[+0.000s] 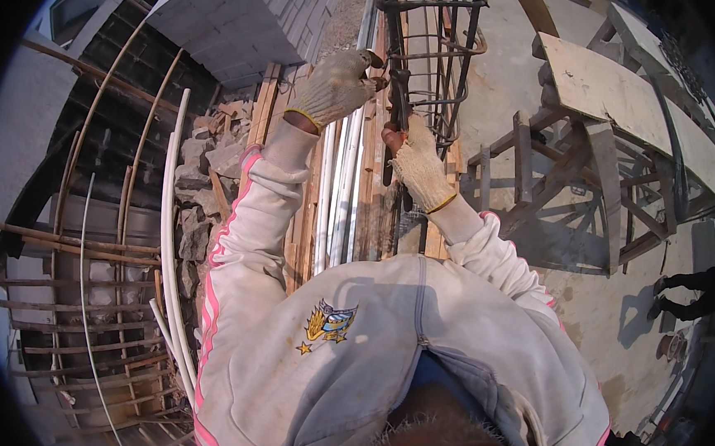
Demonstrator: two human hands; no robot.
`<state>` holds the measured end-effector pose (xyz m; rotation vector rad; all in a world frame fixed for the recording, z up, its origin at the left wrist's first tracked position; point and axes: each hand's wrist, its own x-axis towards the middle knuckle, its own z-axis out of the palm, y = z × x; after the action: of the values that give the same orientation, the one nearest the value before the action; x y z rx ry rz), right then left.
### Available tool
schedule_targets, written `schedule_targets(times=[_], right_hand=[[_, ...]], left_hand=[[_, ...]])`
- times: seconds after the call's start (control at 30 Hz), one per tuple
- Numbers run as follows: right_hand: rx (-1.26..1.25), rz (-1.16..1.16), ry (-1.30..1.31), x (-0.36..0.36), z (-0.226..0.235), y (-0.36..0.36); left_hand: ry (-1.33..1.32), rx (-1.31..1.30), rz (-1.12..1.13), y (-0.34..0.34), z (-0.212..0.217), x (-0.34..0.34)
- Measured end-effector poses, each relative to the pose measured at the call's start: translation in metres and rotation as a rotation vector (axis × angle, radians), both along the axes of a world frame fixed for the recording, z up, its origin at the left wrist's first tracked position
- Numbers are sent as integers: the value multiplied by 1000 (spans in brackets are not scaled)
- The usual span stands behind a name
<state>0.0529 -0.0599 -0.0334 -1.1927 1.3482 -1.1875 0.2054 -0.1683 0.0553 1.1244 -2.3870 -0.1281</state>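
Note:
A cage of dark steel rebar (446, 51), with long bars and square stirrups, runs away from me at the top. My left hand (338, 87), in a cream knitted glove with a yellow cuff, is at the cage's left side. Its fingers are curled toward the bars; whatever they pinch is too small to make out. Just below the cage's near end, my right hand (421, 165), in a matching glove, is closed around dark pliers (399, 87). Their head points up against the left bar, and the handles are partly hidden by the fingers.
White pipes (343, 185) and timber planks (298, 219) lie under my arms. Left are broken concrete chunks (199, 170), a pale block stack (239, 16) and a pole lattice (86, 312). Right stand wooden trestles with a board (603, 87); a person's legs (692, 296) show farther right.

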Motion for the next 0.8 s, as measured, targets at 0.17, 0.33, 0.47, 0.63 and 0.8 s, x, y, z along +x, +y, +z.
schedule_targets(times=[0.17, 0.33, 0.47, 0.63, 0.8], right_hand=[[-140, -83, 64, 13, -5, -8], [-89, -55, 182, 16, -3, -17], [-149, -30, 92, 15, -12, -25], [-147, 31, -48, 8, -1, -18], [163, 159, -817, -8, 22, -8]], left_hand=[[99, 197, 47, 19, 3, 5], [155, 187, 70, 33, -4, 9], [192, 249, 93, 54, -5, 8], [428, 540, 130, 90, -9, 0], [714, 622, 145, 110, 2, -16]])
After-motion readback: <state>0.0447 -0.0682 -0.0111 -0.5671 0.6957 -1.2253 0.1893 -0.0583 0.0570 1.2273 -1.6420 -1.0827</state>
